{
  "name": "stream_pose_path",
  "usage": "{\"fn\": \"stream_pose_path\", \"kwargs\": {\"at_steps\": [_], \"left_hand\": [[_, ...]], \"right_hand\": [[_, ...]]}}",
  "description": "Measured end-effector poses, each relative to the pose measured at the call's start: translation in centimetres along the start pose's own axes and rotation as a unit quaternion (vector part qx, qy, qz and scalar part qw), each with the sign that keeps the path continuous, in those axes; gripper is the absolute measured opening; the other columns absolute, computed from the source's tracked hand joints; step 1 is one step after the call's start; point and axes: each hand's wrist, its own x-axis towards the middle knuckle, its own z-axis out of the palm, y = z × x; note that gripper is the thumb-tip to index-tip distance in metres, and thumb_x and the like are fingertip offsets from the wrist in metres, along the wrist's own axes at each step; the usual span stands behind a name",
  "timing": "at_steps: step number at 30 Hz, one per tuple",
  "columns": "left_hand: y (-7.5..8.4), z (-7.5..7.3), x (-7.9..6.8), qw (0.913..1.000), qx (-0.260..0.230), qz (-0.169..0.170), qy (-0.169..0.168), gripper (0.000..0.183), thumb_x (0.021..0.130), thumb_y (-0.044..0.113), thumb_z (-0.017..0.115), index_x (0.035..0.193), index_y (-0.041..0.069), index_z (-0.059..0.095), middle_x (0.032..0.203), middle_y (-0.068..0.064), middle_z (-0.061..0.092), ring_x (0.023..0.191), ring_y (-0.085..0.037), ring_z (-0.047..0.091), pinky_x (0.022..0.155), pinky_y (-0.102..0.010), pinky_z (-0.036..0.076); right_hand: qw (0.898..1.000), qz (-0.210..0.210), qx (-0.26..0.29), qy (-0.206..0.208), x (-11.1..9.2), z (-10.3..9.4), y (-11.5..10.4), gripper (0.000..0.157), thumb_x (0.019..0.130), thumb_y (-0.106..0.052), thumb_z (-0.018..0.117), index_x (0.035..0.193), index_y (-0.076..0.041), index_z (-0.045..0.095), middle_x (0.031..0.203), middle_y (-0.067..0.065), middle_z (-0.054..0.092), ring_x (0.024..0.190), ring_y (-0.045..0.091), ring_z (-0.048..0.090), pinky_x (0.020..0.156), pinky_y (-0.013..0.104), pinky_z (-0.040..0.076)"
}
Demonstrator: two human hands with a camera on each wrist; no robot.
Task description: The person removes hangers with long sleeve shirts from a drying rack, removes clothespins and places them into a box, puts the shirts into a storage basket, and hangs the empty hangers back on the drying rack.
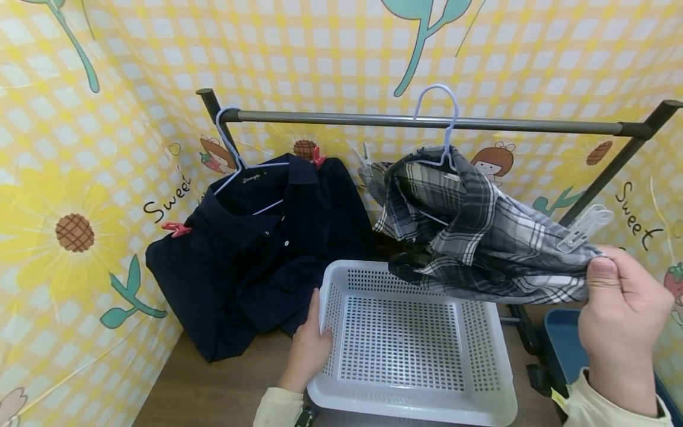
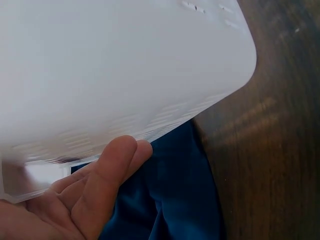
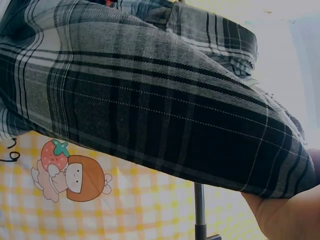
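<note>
A grey, black and white plaid shirt (image 1: 469,219) hangs on a lavender hanger (image 1: 447,133). My right hand (image 1: 624,305) pinches the end of its sleeve, thumb on top, and draws it out to the right. In the right wrist view the stretched sleeve (image 3: 150,100) crosses most of the picture. A clear clothespin (image 1: 584,228) grips the shirt close to that hand. Below the shirt is a white perforated basket (image 1: 416,409) with a bare floor. My left hand (image 1: 309,353) holds its left side; the left wrist view shows the fingers at the rim.
A dark navy shirt (image 1: 229,267) hangs at the left on another hanger, with red clothespins (image 1: 176,229) at its shoulders. The metal rail (image 1: 331,118) spans the back. At lower right lies a blue tray (image 1: 562,332). Patterned cloth walls (image 1: 74,148) surround the rack.
</note>
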Motion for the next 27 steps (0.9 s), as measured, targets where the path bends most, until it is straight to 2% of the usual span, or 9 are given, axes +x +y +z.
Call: {"fn": "stream_pose_path", "kwargs": {"at_steps": [4,10,12,14,17,19,23,24,27], "left_hand": [[-0.1,-0.1,0.1,0.9999,0.000,0.011,-0.001,0.085,0.088,0.000,0.053,0.153,0.026,0.005,0.079,-0.012,0.062,0.059,-0.014,0.060,0.055,-0.037,0.050],[-0.2,0.0,0.1,0.9999,-0.006,0.010,-0.003,0.082,0.089,0.000,0.053,0.153,0.023,0.006,0.084,-0.015,0.063,0.061,-0.015,0.062,0.055,-0.038,0.051],[-0.2,0.0,0.1,0.9999,-0.007,0.011,-0.002,0.081,0.089,0.001,0.053,0.153,0.022,0.007,0.086,-0.016,0.064,0.062,-0.016,0.063,0.056,-0.038,0.051],[-0.2,0.0,0.1,0.9998,-0.012,0.013,-0.001,0.081,0.089,0.000,0.053,0.153,0.021,0.007,0.088,-0.016,0.064,0.062,-0.016,0.063,0.055,-0.038,0.051],[-0.2,0.0,0.1,0.9997,-0.020,0.013,-0.002,0.081,0.089,0.000,0.052,0.153,0.021,0.007,0.091,-0.018,0.064,0.063,-0.016,0.064,0.054,-0.037,0.052],[-0.2,0.0,0.1,0.9996,-0.024,0.012,-0.003,0.080,0.089,0.000,0.051,0.153,0.021,0.007,0.091,-0.018,0.064,0.062,-0.016,0.064,0.054,-0.036,0.052],[-0.2,0.0,0.1,0.9995,-0.024,0.019,-0.003,0.080,0.088,0.000,0.052,0.153,0.019,0.008,0.093,-0.022,0.064,0.061,-0.016,0.063,0.052,-0.035,0.051],[-0.3,0.0,0.1,0.9996,-0.020,0.022,-0.001,0.080,0.088,0.000,0.052,0.153,0.019,0.009,0.092,-0.022,0.064,0.060,-0.015,0.063,0.052,-0.035,0.051],[-0.4,0.0,0.2,0.9995,-0.013,0.028,0.000,0.079,0.088,0.000,0.052,0.153,0.017,0.010,0.081,-0.019,0.063,0.052,-0.014,0.059,0.047,-0.033,0.048]], "right_hand": [[0.994,0.016,0.106,0.016,0.4,-0.1,0.2,0.016,0.091,0.002,0.055,0.088,0.013,0.066,0.080,0.001,0.061,0.073,0.010,0.053,0.072,0.019,0.040],[0.944,0.043,0.326,0.005,1.3,-0.4,0.6,0.027,0.089,0.002,0.054,0.088,0.029,0.053,0.077,0.015,0.058,0.073,0.019,0.053,0.068,0.022,0.047],[0.939,0.059,0.339,0.001,1.5,-0.6,0.7,0.028,0.089,0.001,0.052,0.087,0.029,0.052,0.076,0.014,0.055,0.075,0.020,0.050,0.069,0.022,0.045],[0.943,0.079,0.324,-0.002,1.7,-0.8,0.6,0.027,0.090,-0.002,0.051,0.089,0.025,0.055,0.080,0.013,0.052,0.082,0.019,0.049,0.073,0.021,0.044],[0.939,0.101,0.330,-0.003,1.9,-1.1,0.5,0.026,0.091,-0.003,0.049,0.090,0.023,0.055,0.082,0.013,0.048,0.087,0.019,0.046,0.077,0.021,0.040],[0.945,0.107,0.309,-0.006,2.1,-1.2,0.3,0.026,0.092,-0.004,0.049,0.084,0.020,0.054,0.082,0.011,0.044,0.087,0.018,0.044,0.078,0.020,0.038],[0.942,0.109,0.318,-0.005,2.4,-1.2,0.3,0.029,0.091,-0.004,0.051,0.075,0.020,0.046,0.078,0.010,0.040,0.082,0.017,0.041,0.074,0.021,0.037],[0.938,0.110,0.328,-0.009,2.5,-1.3,0.4,0.030,0.091,-0.004,0.050,0.076,0.020,0.045,0.079,0.011,0.040,0.082,0.017,0.041,0.074,0.021,0.037],[0.907,0.111,0.406,-0.018,2.6,-1.5,0.8,0.028,0.091,-0.002,0.047,0.082,0.023,0.045,0.080,0.014,0.043,0.082,0.019,0.044,0.074,0.024,0.041]]}}
